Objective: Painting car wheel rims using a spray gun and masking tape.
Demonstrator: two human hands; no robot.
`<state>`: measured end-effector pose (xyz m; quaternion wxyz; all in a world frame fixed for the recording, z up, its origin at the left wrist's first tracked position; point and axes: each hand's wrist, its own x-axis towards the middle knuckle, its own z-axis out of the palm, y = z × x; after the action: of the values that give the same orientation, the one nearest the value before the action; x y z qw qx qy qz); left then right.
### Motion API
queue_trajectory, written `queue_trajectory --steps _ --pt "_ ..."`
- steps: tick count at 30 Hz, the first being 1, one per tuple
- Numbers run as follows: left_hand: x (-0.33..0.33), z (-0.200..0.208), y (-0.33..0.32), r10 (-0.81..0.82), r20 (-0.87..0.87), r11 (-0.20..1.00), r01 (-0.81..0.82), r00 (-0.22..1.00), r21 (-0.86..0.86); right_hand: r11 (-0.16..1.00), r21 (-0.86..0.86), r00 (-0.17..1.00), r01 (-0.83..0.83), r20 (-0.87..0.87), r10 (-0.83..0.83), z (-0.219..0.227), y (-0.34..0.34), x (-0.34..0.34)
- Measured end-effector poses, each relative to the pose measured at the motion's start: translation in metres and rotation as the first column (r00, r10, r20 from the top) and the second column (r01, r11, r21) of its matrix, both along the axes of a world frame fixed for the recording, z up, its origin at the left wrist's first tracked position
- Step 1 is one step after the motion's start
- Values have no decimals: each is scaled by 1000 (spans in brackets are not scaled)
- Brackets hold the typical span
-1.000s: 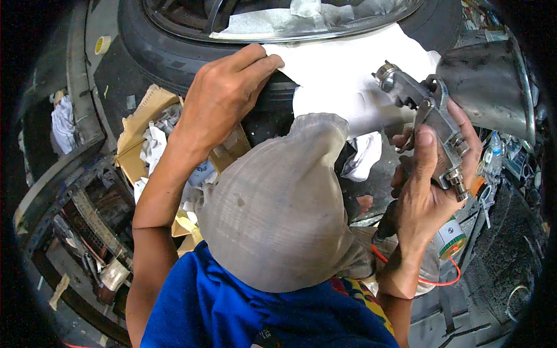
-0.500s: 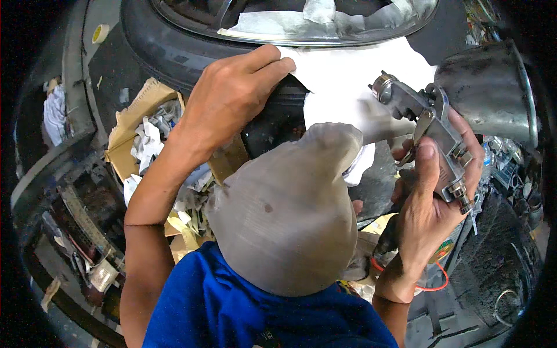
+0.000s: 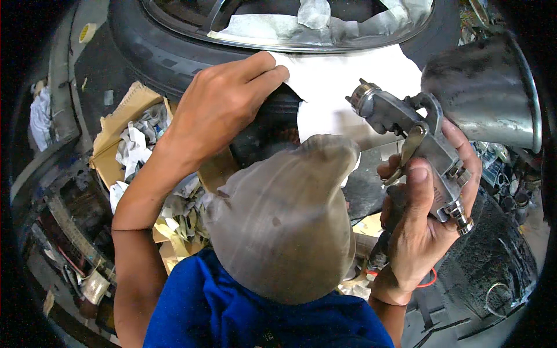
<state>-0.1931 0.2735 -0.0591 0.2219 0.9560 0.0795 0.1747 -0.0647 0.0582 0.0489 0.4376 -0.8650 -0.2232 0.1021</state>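
Note:
My left hand (image 3: 226, 98) is closed, its thumb and forefinger pinching the upper left edge of a white sheet of paper (image 3: 360, 66). The sheet lies over the near side of a black tire (image 3: 168, 64), just below the wheel rim (image 3: 278, 43), whose inside is partly covered with pale masking paper (image 3: 267, 26). On the right, my right hand (image 3: 418, 214) grips a metal spray gun (image 3: 415, 139) with fingers wrapped round its handle. A large metal paint cup (image 3: 478, 93) sits on the gun, tilted to the right. The gun's nozzle points toward the sheet.
A cardboard box (image 3: 107, 153) full of crumpled paper stands left of my forearm. A tape roll (image 3: 87, 33) lies at the far left. A grey-brown rounded thing (image 3: 284, 226) hides the middle below my hands. A red hose (image 3: 428, 279) shows beneath my right wrist.
The whole view has shifted slightly left. The spray gun appears a little larger, its nozzle lower in the picture. My left hand keeps its pinch on the paper.

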Motion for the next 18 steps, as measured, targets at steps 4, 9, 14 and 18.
queue_trajectory --steps 4,9,14,18 --pt "-2 -3 2 -12 0 1000 12 1000 -20 1000 11 1000 0 11 0 0 3 3" --pt "0 -2 1 -24 48 1000 25 999 -13 995 2 994 98 48 -98 8 0 14" --pt "-1 -2 2 -28 58 999 29 998 -21 994 -35 987 108 123 -103 11 2 19" --pt "0 -2 3 -37 69 999 39 997 -32 988 -69 989 137 70 -133 18 7 17"
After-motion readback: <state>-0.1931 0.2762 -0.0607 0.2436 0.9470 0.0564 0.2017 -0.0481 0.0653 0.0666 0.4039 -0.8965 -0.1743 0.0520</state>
